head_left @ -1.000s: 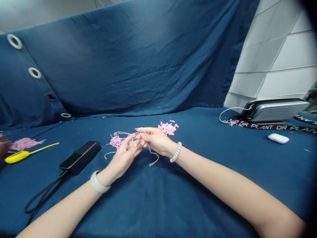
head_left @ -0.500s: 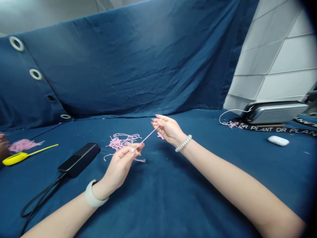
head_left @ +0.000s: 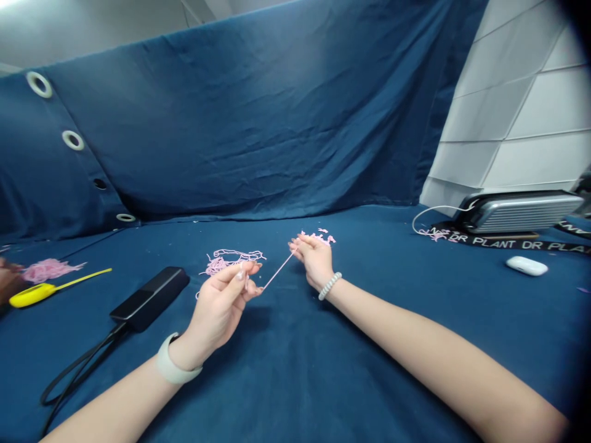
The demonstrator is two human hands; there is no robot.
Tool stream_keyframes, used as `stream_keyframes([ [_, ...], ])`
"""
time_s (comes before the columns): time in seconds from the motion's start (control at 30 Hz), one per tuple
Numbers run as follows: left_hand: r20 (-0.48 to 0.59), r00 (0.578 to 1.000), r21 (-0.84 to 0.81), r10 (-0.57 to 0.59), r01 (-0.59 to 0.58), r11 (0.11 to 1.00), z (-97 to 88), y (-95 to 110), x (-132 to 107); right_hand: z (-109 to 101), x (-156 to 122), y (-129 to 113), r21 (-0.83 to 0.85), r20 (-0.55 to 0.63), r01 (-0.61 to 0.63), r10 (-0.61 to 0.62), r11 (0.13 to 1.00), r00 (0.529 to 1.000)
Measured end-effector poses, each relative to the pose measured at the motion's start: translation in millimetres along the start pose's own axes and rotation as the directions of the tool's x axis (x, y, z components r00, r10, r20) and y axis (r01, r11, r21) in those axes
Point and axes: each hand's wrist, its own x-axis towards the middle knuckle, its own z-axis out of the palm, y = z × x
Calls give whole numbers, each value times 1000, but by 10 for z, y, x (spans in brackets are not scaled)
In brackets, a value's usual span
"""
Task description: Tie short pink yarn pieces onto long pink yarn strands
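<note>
A thin pink strand is stretched taut between my two hands above the blue cloth. My left hand pinches its lower end between thumb and fingertips. My right hand pinches the upper end, farther from me. A loose tangle of pink strands lies just behind my left hand. A small pile of short pink pieces sits right behind my right hand.
A black power bank with its cable lies to the left, a yellow tool and more pink strands farther left by another person's hand. At right are a white earbud case and a silver box.
My hands, close together a second ago, have pulled apart and stretched the strand. My right hand has since dropped down toward the pile of short pieces.
</note>
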Motion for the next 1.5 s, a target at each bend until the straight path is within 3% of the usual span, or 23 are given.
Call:
stream_keyframes([
  [0.17,-14,998,8,-61,61,998,-61,-69,92,1,81,-227,70,-44,2,1,998,999],
  [0.47,-98,995,-2,-14,14,1000,-86,8,117,2,166,-478,111,7,-50,50,993,999],
  [0.57,-153,987,22,-46,50,999,-112,7,134,-41,227,-475,94,28,-42,39,995,999],
  [0.8,-130,970,-6,-205,206,978,-115,-17,159,-100,287,-560,56,52,-5,3,998,999],
  [0.93,-120,959,-9,-255,256,967,-74,-14,155,-74,262,-670,48,64,31,-34,998,997],
  [1.07,-125,952,14,-280,284,959,-62,-7,148,16,137,-742,25,152,20,-24,999,988],
  [1.17,-116,954,-10,-277,277,961,-69,-10,142,133,-67,-762,-73,303,-50,70,996,950],
  [1.3,-86,977,-49,-193,189,981,-85,-35,130,295,-411,-729,-266,526,-50,189,963,829],
  [1.37,-66,988,-46,-140,137,990,-90,-49,123,356,-553,-692,-303,581,-22,203,953,788],
  [1.5,-43,994,-52,-96,94,994,-82,-52,106,413,-708,-610,-333,621,16,206,943,756],
])
